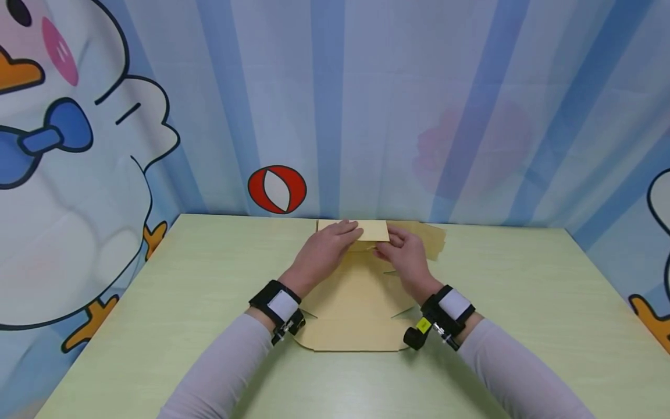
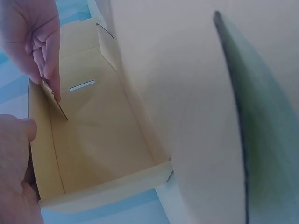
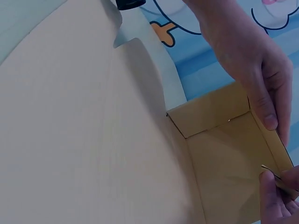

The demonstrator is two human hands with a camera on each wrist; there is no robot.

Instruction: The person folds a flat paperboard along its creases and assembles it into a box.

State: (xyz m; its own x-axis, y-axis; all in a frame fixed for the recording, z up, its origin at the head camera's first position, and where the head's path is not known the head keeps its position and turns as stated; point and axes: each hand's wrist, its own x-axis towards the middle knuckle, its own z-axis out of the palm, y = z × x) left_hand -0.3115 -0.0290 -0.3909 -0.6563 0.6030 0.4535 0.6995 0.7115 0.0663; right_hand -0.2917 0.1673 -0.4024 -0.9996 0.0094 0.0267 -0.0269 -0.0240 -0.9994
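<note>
A tan cardboard box [image 1: 361, 299], partly folded, lies at the far middle of the table. My left hand [image 1: 325, 249] grips its raised far wall [image 1: 374, 231]; in the right wrist view the thumb lies inside the wall and the fingers are behind it. At the wall's right end my right hand [image 1: 409, 256] pinches a small cardboard flap [image 2: 56, 103] between thumb and fingers, just inside the box. A slot [image 2: 82, 85] shows in a panel of the box in the left wrist view. In the head view, the hands partly cover the folded section.
An unfolded side panel [image 1: 431, 237] sticks out at the back right. The long flat panel with cut slits stretches toward the table's [image 1: 523, 326] front. A printed curtain [image 1: 366, 116] hangs right behind the table's far edge.
</note>
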